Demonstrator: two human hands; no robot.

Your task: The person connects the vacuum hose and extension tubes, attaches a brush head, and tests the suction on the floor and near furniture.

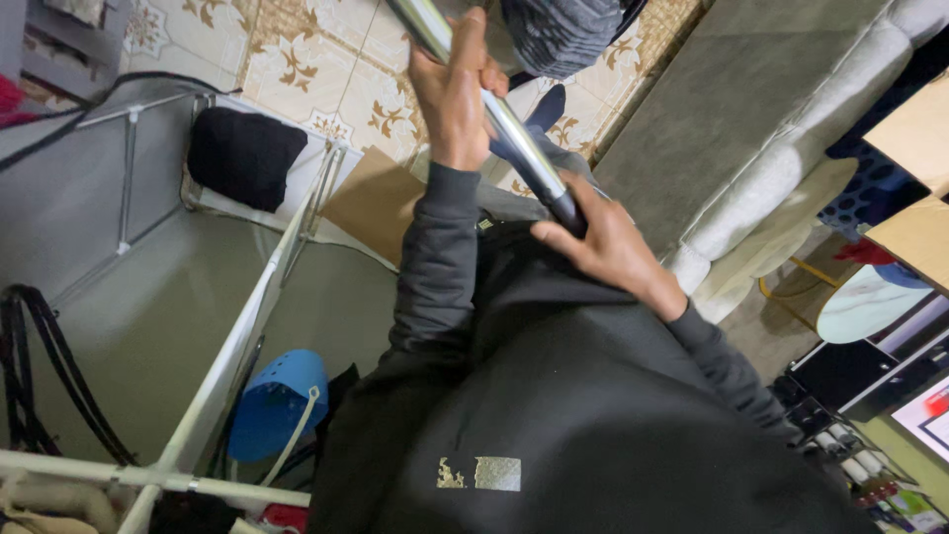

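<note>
Left hand (453,87): fingers wrapped tight round a shiny metal tube (494,109), gripping it on its upper stretch. Thumb side faces the camera; dark grey sleeve (435,267) runs down from the wrist.

Right hand (605,245): closed on the same tube, lower down, at its dark end piece (567,212). Fingers curl over the tip; knuckles toward the camera. Cannot tell if that end is a cap or a handle, the view being blurred there.

Tube: runs diagonally between the two hands, tilted, its far end passing out of the top edge beyond the left hand. Both hands on it, set apart along its length.

Beyond the left hand: a grey striped fabric item (563,35), just beside the tube's upper part. A dark blue slipper (539,114) lies on the patterned tiled floor (306,59) behind the tube, between the hands.

Left of the left arm: a white metal rack frame (247,316) with grey cloth walls; a black folded garment (242,153) rests at its far corner. A flat brown cardboard piece (376,203) sits just beside the left sleeve. A blue perforated plastic basket (277,400) hangs low by the rack rail, near the person's dark top (593,425).

Right of the right hand: a grey upholstered sofa (781,119), well apart, and a round pale tabletop (865,302) lower right.
</note>
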